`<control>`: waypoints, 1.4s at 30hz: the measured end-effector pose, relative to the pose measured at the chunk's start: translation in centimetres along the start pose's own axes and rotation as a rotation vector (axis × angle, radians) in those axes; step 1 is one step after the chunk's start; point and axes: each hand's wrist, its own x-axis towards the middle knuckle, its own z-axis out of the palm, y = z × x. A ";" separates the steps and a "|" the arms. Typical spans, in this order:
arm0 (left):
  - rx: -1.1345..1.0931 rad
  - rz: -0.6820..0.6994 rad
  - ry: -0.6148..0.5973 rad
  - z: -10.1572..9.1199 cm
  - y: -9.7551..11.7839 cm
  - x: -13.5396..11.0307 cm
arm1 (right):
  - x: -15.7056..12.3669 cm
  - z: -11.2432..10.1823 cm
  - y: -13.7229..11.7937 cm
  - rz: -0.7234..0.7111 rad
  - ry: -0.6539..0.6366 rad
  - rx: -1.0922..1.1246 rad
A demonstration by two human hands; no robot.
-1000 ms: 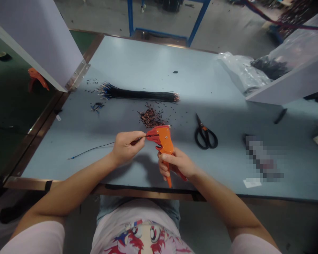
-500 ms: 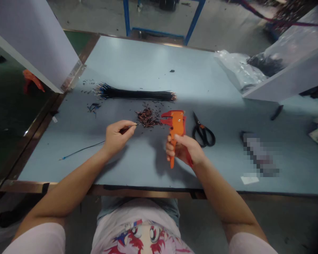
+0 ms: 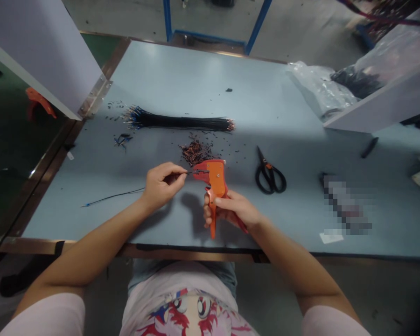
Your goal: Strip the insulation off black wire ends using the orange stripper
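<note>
Pinched in my left hand (image 3: 164, 182) is a thin black wire (image 3: 117, 196), whose blue-ended tail stretches left over the table. My right hand (image 3: 233, 209) is closed around the handles of an orange and red wire stripper (image 3: 216, 177). The wire's other end reaches into the red jaws of the stripper; whether they are clamped on it I cannot tell. Just behind the jaws lies a pile of stripped insulation bits (image 3: 195, 151). Beyond it rests a long bundle of black wires (image 3: 182, 122), blue-tipped at the left and bare copper at the right.
Black-handled scissors (image 3: 270, 177) lie right of the stripper. Farther right are a blurred-out object (image 3: 345, 203) and a white paper slip (image 3: 331, 237). Clear plastic bags (image 3: 324, 88) sit at the back right. Upright panels (image 3: 45, 51) flank the table. Small wire scraps (image 3: 122, 140) lie left.
My right hand has brought the stripper left and a little nearer to me. The wire end in my left hand has gone into its jaws, the left hand shifting slightly right.
</note>
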 end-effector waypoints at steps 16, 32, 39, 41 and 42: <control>0.009 0.044 -0.032 0.6 0.1 -0.6 | 0.0 0.4 0.5 0.025 -0.042 -0.031; 0.027 0.035 -0.054 0.5 0.2 -0.7 | 0.1 0.9 0.9 -0.010 0.010 -0.090; 0.094 0.069 -0.022 0.5 0.4 -0.9 | 0.2 1.0 1.3 -0.039 -0.017 -0.124; 0.100 0.090 -0.013 0.5 0.4 -0.9 | 0.1 1.0 1.3 -0.041 -0.027 -0.115; 0.103 0.100 -0.008 0.5 0.5 -0.9 | 0.0 1.1 1.3 -0.045 -0.032 -0.110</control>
